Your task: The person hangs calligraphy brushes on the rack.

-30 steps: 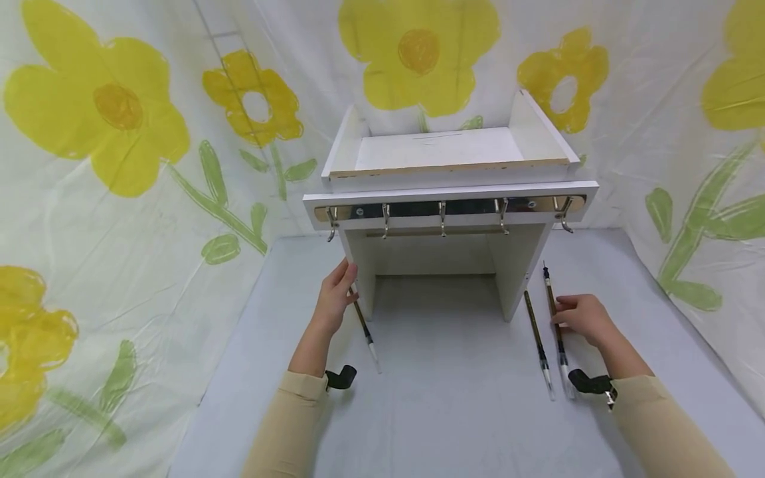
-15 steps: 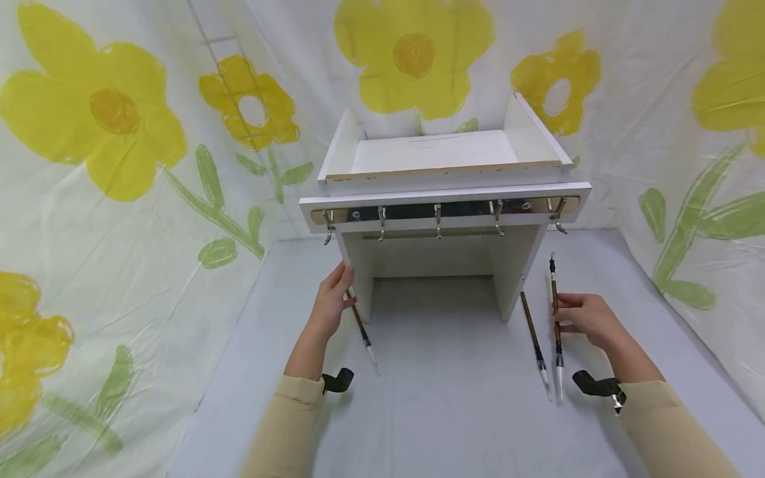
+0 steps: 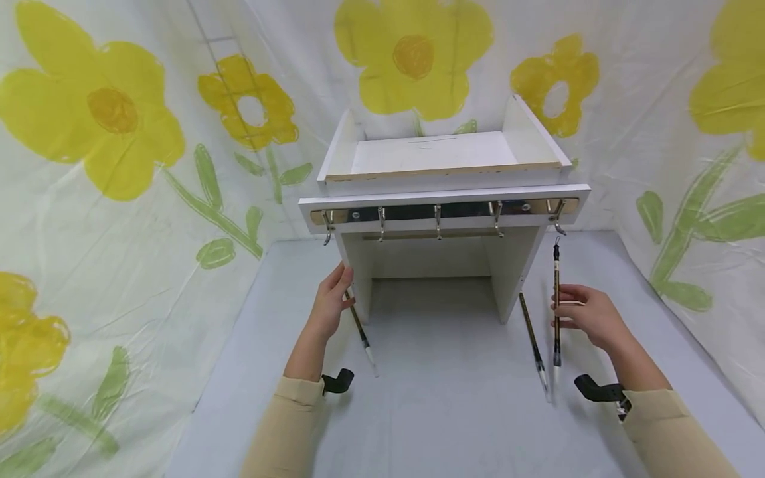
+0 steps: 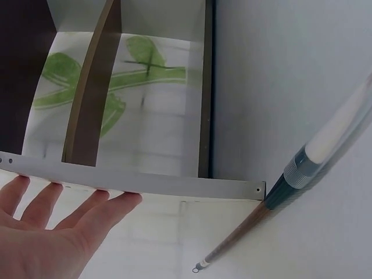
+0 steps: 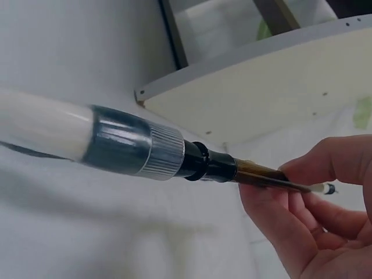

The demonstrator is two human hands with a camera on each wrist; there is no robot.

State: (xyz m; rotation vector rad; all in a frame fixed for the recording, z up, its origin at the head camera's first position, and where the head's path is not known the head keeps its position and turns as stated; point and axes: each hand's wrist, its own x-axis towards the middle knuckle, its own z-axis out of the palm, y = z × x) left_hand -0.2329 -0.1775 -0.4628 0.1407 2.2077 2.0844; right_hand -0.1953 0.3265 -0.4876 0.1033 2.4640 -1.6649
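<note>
My right hand [image 3: 592, 317] pinches a calligraphy brush [image 3: 557, 265] by its brown handle, its white tip toward me. In the right wrist view, thumb and fingers close on the handle behind the ferrule [image 5: 163, 150]. Another brush [image 3: 530, 330] lies on the table between that hand and the white shelf unit [image 3: 358, 265]. My left hand [image 3: 329, 307] touches the unit's left side panel; in the left wrist view the extended fingers [image 4: 110, 218] rest against the panel's edge [image 4: 151, 183]. A third brush [image 3: 360, 327] lies beside this hand, near the panel's corner.
Across the unit's front runs a metal rail [image 3: 466, 208] with several projecting hooks [image 3: 438, 222]. An open compartment [image 3: 433, 153] tops the unit. Behind stands a white curtain [image 3: 323, 40] with yellow flowers. Grey-white table surface [image 3: 442, 398] extends in front.
The right hand has lifted its brush from the table and turned it more upright in view, top end moved right and away. The left hand stays on the panel.
</note>
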